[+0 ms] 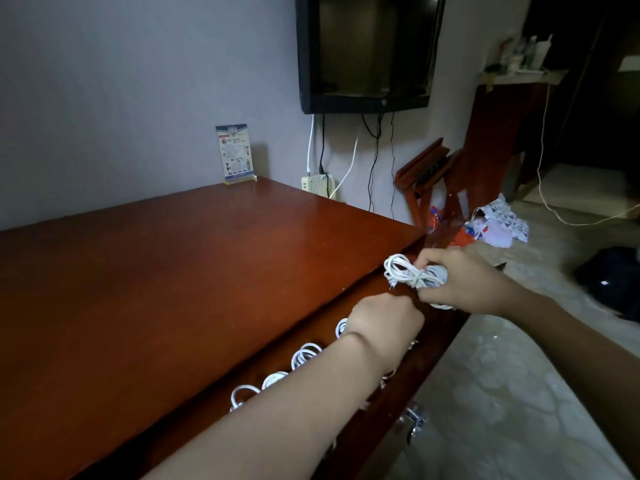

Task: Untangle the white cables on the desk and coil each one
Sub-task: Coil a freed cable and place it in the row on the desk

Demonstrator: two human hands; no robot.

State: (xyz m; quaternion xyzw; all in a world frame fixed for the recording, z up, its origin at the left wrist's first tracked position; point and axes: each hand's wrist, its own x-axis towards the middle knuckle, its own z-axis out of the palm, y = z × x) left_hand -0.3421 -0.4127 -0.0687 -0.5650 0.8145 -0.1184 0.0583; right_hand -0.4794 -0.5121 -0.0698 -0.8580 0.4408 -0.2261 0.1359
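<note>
Right hand point(464, 278) grips the white cable point(412, 273) bundle; left hand point(384, 320), at its seven o'clock, curled, contents impossible to tell.

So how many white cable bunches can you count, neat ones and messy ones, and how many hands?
Neat white cable coils in the open wooden drawer: 4 showing, more may hide under the left arm
Messy white cable bundle in the right hand: 1
Hands: 2, counting the left hand
Total: 7
</note>
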